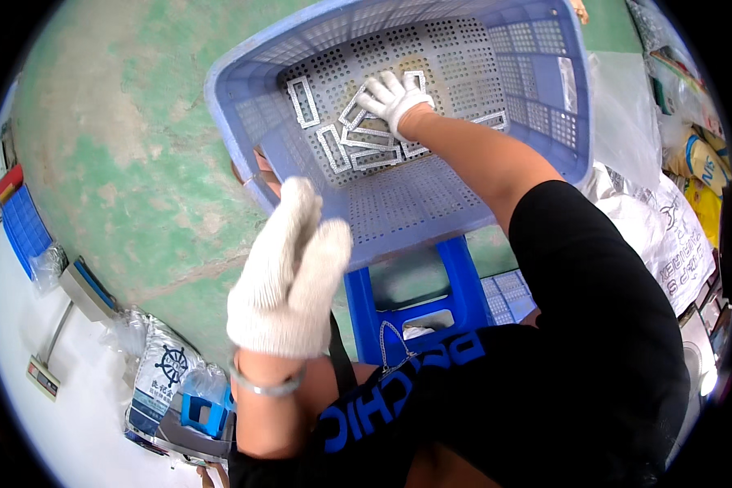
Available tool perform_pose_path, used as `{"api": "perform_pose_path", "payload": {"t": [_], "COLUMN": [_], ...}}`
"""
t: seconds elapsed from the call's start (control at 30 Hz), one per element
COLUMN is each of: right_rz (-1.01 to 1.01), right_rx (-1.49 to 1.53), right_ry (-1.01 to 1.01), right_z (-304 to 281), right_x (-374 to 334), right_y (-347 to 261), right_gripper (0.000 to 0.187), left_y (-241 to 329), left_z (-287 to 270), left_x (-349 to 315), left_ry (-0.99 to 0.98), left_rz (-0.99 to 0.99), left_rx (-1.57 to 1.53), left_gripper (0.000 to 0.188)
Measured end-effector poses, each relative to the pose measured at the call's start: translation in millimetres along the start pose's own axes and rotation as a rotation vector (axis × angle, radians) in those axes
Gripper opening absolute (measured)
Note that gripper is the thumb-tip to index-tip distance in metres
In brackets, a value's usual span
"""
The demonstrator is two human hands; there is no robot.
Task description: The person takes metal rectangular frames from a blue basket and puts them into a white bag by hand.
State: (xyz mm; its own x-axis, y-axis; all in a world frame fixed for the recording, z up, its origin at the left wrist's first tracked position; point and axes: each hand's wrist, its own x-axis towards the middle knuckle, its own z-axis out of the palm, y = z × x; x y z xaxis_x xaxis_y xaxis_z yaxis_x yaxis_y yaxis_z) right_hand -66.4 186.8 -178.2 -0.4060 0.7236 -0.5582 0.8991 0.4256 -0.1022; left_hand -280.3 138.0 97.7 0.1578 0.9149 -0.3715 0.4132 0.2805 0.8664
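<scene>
Both my hands wear white knit gloves. My right hand (395,101) reaches down into a large blue-purple plastic basket (398,246), its fingers spread over several light grey rectangular frames on the perforated bottom. One frame (354,108) lies by its fingertips; whether they touch it I cannot tell. Another frame (302,102) lies apart toward the left wall, and an overlapping cluster, including a tilted frame (333,149), sits below the hand. Nearer to me, outside the basket's front left corner, my left hand (289,272) is raised with fingers stretched out and nothing visible in it.
A blue plastic stool (464,285) stands below the basket's near side. White sacks (655,236) and clear plastic bags (622,114) are piled at the right. On the left are a scale (87,289), a printed sack (164,366) and a blue crate (27,228) on the green floor (130,163).
</scene>
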Motion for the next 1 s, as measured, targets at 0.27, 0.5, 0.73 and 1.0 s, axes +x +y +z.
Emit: {"api": "perform_pose_path", "payload": {"t": [0.27, 0.5, 0.73, 1.0], "right_rz": [0.079, 0.134, 0.263, 0.274], "right_rx": [-0.094, 0.029, 0.145, 0.085], "right_ry": [-0.165, -0.158, -0.233, -0.234], "right_z": [13, 7, 12, 21], "right_x": [42, 52, 26, 36], "right_y": [-9, -6, -9, -5], "right_gripper": [0.066, 0.034, 0.041, 0.055], "left_y": [7, 0, 2, 0], "left_z": [-4, 5, 9, 4], "left_x": [10, 12, 6, 5], "left_ry": [-0.126, -0.173, -0.12, -0.196], "left_rz": [-0.041, -0.035, -0.079, -0.074], "left_rx": [0.068, 0.033, -0.02, -0.011], "left_gripper": [0.047, 0.046, 0.046, 0.045]}}
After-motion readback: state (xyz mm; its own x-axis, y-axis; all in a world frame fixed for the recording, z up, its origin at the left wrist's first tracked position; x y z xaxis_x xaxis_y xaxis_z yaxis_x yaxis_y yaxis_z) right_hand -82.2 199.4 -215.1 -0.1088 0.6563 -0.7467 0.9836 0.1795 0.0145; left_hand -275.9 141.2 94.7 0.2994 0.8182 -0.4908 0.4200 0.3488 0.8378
